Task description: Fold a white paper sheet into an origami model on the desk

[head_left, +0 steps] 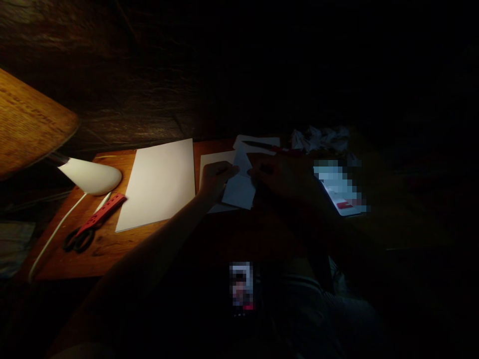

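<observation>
Between my two hands is a folded sheet of white paper (240, 189), narrowing to a point at its top. My left hand (217, 177) pinches its left edge with thumb and fingers. On the opposite edge my right hand (267, 174) grips it, the fingers dim in the shadow. Beneath and behind my left hand lies another white sheet (209, 159). Farther back, a dark-bladed tool with a red handle (258, 145) rests across a further piece of paper (243, 139).
A stack of white paper (160, 184) lies left on the wooden table (112, 259). Nearby are scissors (84, 239), a red strip-shaped object (103, 214) and a lamp (93, 177). Right are a lit phone (337, 187) and crumpled material (322, 138). Another lit screen (241, 284) shows below.
</observation>
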### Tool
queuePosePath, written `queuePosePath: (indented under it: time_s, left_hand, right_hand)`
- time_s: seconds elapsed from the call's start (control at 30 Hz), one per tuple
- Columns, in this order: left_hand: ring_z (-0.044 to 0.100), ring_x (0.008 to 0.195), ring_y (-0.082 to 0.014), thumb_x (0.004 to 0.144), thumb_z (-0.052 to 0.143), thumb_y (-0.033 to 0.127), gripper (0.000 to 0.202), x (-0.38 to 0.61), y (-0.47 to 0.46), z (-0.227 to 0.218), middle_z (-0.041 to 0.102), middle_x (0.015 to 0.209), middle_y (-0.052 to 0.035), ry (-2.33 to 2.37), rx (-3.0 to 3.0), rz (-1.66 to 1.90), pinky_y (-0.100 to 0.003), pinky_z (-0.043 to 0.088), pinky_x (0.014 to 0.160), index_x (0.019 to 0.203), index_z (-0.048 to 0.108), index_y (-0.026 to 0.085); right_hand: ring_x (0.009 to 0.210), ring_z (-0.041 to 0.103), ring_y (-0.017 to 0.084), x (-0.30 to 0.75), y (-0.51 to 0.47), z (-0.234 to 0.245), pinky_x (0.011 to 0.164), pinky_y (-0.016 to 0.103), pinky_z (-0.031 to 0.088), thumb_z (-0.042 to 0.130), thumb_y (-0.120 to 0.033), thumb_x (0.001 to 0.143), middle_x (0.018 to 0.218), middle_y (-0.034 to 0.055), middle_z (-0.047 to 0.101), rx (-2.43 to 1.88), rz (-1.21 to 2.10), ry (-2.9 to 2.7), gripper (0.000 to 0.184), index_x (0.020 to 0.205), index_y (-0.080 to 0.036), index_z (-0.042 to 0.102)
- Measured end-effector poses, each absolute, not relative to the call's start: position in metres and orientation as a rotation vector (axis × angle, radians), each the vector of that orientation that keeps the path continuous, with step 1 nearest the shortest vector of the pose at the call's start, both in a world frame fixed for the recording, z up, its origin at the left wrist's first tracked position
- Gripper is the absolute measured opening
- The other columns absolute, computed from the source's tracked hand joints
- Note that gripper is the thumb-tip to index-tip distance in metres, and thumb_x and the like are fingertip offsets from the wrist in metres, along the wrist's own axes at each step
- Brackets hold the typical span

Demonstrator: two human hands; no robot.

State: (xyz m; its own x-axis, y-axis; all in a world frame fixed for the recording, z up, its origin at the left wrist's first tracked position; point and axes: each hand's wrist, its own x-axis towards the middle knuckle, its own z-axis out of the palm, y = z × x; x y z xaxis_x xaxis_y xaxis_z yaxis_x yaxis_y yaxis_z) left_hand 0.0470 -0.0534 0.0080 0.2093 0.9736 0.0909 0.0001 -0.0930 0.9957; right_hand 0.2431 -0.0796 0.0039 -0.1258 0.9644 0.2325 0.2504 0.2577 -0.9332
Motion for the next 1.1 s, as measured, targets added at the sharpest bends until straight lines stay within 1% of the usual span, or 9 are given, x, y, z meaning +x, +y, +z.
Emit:
queuePosePath:
  time_s: [0.13,0.27,0.33,0.47,0.6,0.67,0.83,1.0,1.1]
  left_hand:
    - [0.040,0.049,-0.0086,0.069,0.084,0.036,0.035,0.046,-0.054,0.010,0.047,0.051,0.0043,1.023,1.366,1.117,-0.025,0.029,0.048,0.051,0.058,0.019]
    - [0.038,0.048,-0.0087,0.067,0.083,0.038,0.035,0.045,-0.053,0.009,0.044,0.051,0.0046,1.042,1.332,1.146,-0.025,0.025,0.046,0.052,0.056,0.020]
    - [0.039,0.049,-0.0089,0.067,0.083,0.040,0.035,0.044,-0.052,0.007,0.045,0.052,0.0044,1.040,1.329,1.148,-0.025,0.026,0.046,0.053,0.056,0.021]
    - [0.046,0.053,-0.0102,0.068,0.083,0.040,0.032,0.044,-0.050,0.001,0.051,0.057,0.0032,1.032,1.365,1.117,-0.024,0.031,0.048,0.059,0.059,0.020]
    - [0.059,0.062,-0.0125,0.066,0.086,0.037,0.026,0.045,-0.051,0.000,0.067,0.068,-0.0006,1.006,1.311,1.100,-0.024,0.044,0.056,0.073,0.070,0.017]
    - [0.062,0.064,-0.0131,0.065,0.087,0.035,0.027,0.046,-0.051,0.000,0.072,0.073,-0.0029,1.020,1.294,1.095,-0.025,0.047,0.058,0.077,0.072,0.016]
    - [0.066,0.064,-0.0152,0.063,0.088,0.031,0.026,0.045,-0.048,-0.004,0.075,0.074,-0.0056,1.078,1.328,1.040,-0.027,0.050,0.059,0.076,0.074,0.014]
    - [0.067,0.066,-0.0165,0.061,0.089,0.031,0.028,0.044,-0.048,-0.007,0.077,0.076,-0.0073,1.095,1.322,1.013,-0.027,0.052,0.059,0.078,0.076,0.013]
    - [0.066,0.063,-0.0153,0.060,0.088,0.027,0.026,0.045,-0.050,-0.003,0.076,0.074,-0.0064,1.088,1.302,1.024,-0.025,0.051,0.056,0.077,0.075,0.012]
  right_hand:
    - [0.066,0.053,0.013,0.242,-0.079,0.003,0.065,0.028,0.043,0.067,-0.045,0.084,0.070,-0.0011,0.059,-1.160,1.020,-1.579,0.029,0.069,-0.021,0.061]
    - [0.068,0.055,0.014,0.244,-0.079,0.002,0.068,0.029,0.045,0.067,-0.041,0.086,0.073,-0.0002,0.064,-1.145,1.038,-1.601,0.025,0.072,-0.020,0.063]
    - [0.068,0.056,0.015,0.245,-0.078,0.002,0.067,0.029,0.045,0.064,-0.039,0.088,0.075,0.0004,0.065,-1.161,1.010,-1.610,0.023,0.074,-0.020,0.063]
    - [0.071,0.058,0.016,0.247,-0.077,0.002,0.065,0.029,0.043,0.062,-0.034,0.091,0.081,0.0033,0.069,-1.227,0.911,-1.725,0.018,0.082,-0.019,0.065]
    - [0.072,0.059,0.016,0.246,-0.079,0.001,0.067,0.028,0.041,0.063,-0.030,0.092,0.083,0.0044,0.072,-1.236,0.841,-1.840,0.017,0.083,-0.018,0.069]
    - [0.069,0.057,0.015,0.245,-0.080,0.002,0.065,0.028,0.039,0.063,-0.028,0.092,0.081,0.0038,0.071,-1.249,0.823,-1.866,0.016,0.082,-0.018,0.070]
    - [0.069,0.057,0.015,0.243,-0.084,0.006,0.066,0.028,0.039,0.062,-0.024,0.090,0.084,0.0043,0.073,-1.252,0.807,-1.899,0.013,0.083,-0.018,0.072]
    - [0.068,0.058,0.015,0.243,-0.086,0.006,0.064,0.028,0.038,0.063,-0.028,0.090,0.083,0.0043,0.073,-1.229,0.817,-1.897,0.015,0.082,-0.018,0.071]
    - [0.071,0.060,0.017,0.241,-0.087,0.003,0.066,0.028,0.040,0.064,-0.030,0.088,0.084,0.0043,0.074,-1.207,0.824,-1.865,0.014,0.085,-0.019,0.072]
